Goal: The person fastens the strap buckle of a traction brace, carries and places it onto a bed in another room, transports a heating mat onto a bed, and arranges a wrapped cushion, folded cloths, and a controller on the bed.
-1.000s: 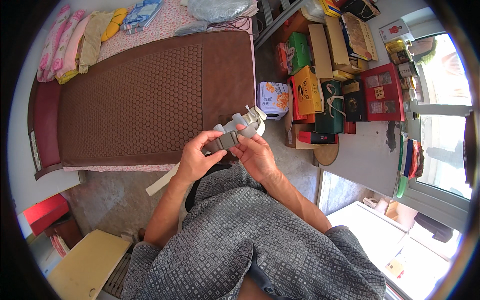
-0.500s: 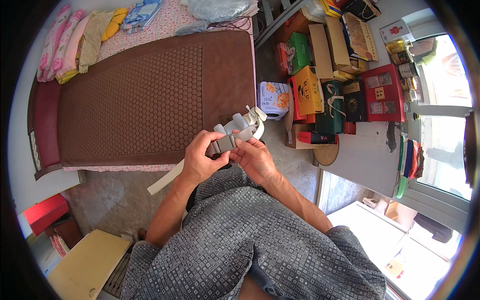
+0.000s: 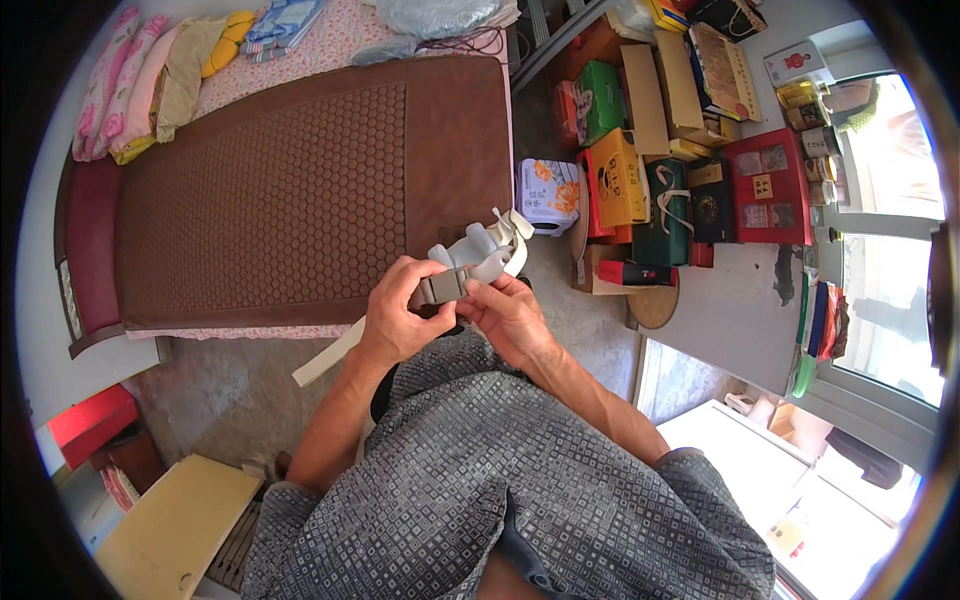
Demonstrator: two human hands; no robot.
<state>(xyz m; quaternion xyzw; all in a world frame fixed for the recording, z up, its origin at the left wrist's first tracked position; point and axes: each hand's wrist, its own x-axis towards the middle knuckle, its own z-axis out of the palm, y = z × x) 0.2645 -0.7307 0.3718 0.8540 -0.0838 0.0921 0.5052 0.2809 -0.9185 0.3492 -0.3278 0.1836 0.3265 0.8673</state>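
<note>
While L hand point(image 3: 393, 315) pinches grey buckle point(image 3: 444, 287) betw. thumb & fingers, R hand point(image 3: 515, 318) pinches its right end; brown mat point(image 3: 280, 200) w/ hex. pattern lies far left.

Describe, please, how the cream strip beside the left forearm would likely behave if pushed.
The cream strip probably flexes but resists folding, since it looks flat and nearly straight. It seems light, being narrow. Its lower end would likely swing, as nothing visible holds it.
</note>
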